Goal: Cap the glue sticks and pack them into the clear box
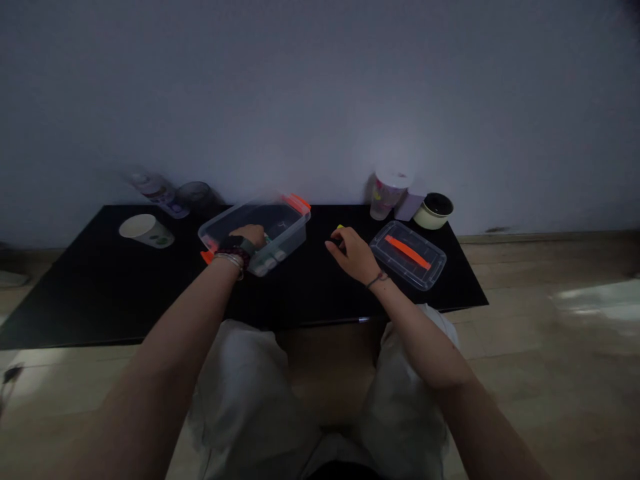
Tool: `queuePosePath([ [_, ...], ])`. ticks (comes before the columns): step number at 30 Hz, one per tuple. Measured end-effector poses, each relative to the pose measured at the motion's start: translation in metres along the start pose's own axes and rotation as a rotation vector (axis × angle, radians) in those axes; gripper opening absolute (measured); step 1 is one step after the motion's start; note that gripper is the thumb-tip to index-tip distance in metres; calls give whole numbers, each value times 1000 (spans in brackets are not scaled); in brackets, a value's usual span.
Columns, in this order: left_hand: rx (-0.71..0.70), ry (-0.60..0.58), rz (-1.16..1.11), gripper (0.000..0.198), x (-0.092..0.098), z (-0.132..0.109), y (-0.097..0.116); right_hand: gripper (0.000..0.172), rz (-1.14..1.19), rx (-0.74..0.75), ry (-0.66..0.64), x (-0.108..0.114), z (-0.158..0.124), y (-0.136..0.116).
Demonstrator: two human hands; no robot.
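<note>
Left hand [249, 237]: lay inside the clear plastic box [285, 230], its fingers hidden there, so their spread or hold could not be told.
Right hand [353, 253]: fingers [330, 245] curled narrowly, a small yellow-green piece [340, 227] just beside them at 12 o'clock; whether it was held was unclear.
Box: long axis ran 8 to 2 o'clock.
Lid: the clear lid [407, 257] with an orange strip lay at 3 o'clock from the right hand, on the black counter [125, 313].
Beyond: a paper cup [146, 231] lay on its side at 9 o'clock from the box.
</note>
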State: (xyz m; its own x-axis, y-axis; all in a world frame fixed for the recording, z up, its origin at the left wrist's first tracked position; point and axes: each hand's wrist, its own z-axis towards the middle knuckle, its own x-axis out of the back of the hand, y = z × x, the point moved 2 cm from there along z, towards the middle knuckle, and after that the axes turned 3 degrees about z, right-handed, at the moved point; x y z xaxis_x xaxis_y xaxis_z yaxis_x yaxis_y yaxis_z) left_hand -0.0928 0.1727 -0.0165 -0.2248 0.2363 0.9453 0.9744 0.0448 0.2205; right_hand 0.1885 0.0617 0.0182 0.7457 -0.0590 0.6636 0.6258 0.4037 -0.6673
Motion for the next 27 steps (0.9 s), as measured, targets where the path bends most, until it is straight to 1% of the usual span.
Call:
queuePosePath([
  [2, 56, -35, 76, 15, 5, -5, 4, 19, -3, -23, 33, 7, 4, 5],
  [3, 80, -43, 109, 17, 9, -9, 7, 20, -14, -48, 53, 13, 6, 9],
  [4, 80, -25, 128, 22, 14, -14, 11, 22, -33, -82, 72, 19, 9, 14],
  [5, 55, 22, 133, 29, 19, -21, 18, 23, -64, -122, 84, 25, 11, 18],
  [6, 7, 90, 123, 35, 24, -30, 27, 23, -108, -164, 86, 31, 14, 23],
  [7, -79, 191, 94, 39, 28, -40, 39, 23, -164, -208, 72, 37, 16, 27],
  [9, -278, 414, -7, 38, 32, -65, 67, 23, -303, -303, -4, 43, 18, 35],
  [10, -376, 485, -57, 36, 30, -79, 82, 24, -376, -353, -65, 43, 18, 39],
  [11, -460, 522, -104, 33, 25, -91, 96, 25, -444, -403, -138, 41, 17, 42],
  [12, -524, 531, -146, 30, 19, -102, 108, 27, -503, -450, -217, 37, 15, 46],
  [13, -574, 509, -179, 28, 10, -110, 118, 29, -551, -494, -297, 33, 13, 49],
  [14, -603, 460, -200, 25, 1, -115, 125, 31, -588, -533, -370, 27, 11, 53],
  [16, -587, 314, -198, 23, -18, -118, 129, 35, -616, -587, -472, 17, 7, 61],
  [19, -466, 88, -182, 26, -40, -108, 118, 37, -565, -614, -523, 3, 5, 73],
  [21, -427, -7, -223, 30, -47, -99, 110, 36, -520, -608, -535, -3, 6, 78],
  [22, -424, -29, -259, 31, -50, -95, 107, 34, -504, -602, -539, -6, 8, 79],
  [24, -409, -29, -356, 31, -55, -89, 106, 28, -463, -573, -553, -11, 13, 80],
  [25, -384, -16, -415, 29, -58, -86, 106, 26, -391, -568, -558, -14, 15, 79],
  [27, -301, -4, -555, 30, -65, -82, 108, 24, -115, -581, -544, -22, 19, 75],
])
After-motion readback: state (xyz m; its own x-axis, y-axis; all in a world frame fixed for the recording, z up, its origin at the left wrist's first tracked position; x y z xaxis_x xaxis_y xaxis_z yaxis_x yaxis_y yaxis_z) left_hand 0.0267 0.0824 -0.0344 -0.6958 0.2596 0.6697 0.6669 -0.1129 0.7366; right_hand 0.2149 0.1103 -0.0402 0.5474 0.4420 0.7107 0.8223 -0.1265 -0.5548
